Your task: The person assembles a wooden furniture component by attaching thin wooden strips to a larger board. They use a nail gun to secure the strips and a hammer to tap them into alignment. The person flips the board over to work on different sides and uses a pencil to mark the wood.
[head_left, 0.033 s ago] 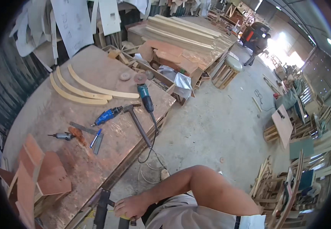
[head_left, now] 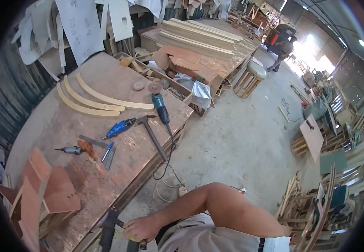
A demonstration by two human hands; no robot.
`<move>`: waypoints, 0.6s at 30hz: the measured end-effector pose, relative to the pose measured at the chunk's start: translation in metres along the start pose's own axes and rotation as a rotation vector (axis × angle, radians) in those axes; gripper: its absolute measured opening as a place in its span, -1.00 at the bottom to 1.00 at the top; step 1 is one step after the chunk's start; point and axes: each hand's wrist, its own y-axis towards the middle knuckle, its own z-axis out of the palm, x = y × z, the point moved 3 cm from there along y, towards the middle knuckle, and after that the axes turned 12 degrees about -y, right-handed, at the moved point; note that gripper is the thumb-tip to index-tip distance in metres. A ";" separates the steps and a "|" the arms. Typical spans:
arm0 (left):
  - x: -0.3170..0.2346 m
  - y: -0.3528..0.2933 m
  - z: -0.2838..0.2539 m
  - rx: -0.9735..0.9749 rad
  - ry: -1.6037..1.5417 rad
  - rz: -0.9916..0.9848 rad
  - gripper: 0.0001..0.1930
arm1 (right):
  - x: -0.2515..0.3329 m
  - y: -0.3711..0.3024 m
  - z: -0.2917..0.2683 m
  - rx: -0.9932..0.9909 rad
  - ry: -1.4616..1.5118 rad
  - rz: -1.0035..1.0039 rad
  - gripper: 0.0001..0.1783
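My right hand [head_left: 140,229] is at the lower edge, beside the near edge of the workbench [head_left: 106,185]. Its fingers are wrapped round the handle of a dark tool [head_left: 107,233], which has a long black body and a yellow part under the hand. The tool's lower end is cut off by the frame, and its exact kind is unclear. My left hand is out of view. Nearest on the bench is a reddish plywood assembly [head_left: 60,189]. Beyond it lie a hammer [head_left: 153,138], a blue pen [head_left: 107,152] and a metal square [head_left: 110,158].
An angle grinder [head_left: 160,108], a blue power tool [head_left: 120,128], a small grey air tool [head_left: 70,150] and curved wood strips [head_left: 91,101] lie on the bench. A cord hangs off its edge. A stool [head_left: 250,80] stands on the floor; a person [head_left: 283,53] is far off.
The view has shifted very slightly, so the bench things sit a little lower and to the right. The dark tool has tilted a little in my right hand and looks blurred.
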 end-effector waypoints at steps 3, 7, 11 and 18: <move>-0.040 -0.009 0.024 0.089 0.002 0.070 -0.59 | 0.012 0.051 0.004 -0.245 -0.154 -0.070 -0.73; -0.086 -0.019 0.030 0.140 -0.033 0.158 -0.57 | 0.030 0.126 -0.003 -0.256 -0.340 -0.094 -0.71; -0.122 -0.029 0.024 0.148 -0.067 0.235 -0.56 | 0.045 0.179 -0.026 -0.312 -0.262 -0.009 -0.64; -0.164 -0.038 0.019 0.162 -0.091 0.333 -0.52 | 0.055 0.215 -0.019 -0.214 -0.147 0.240 -0.57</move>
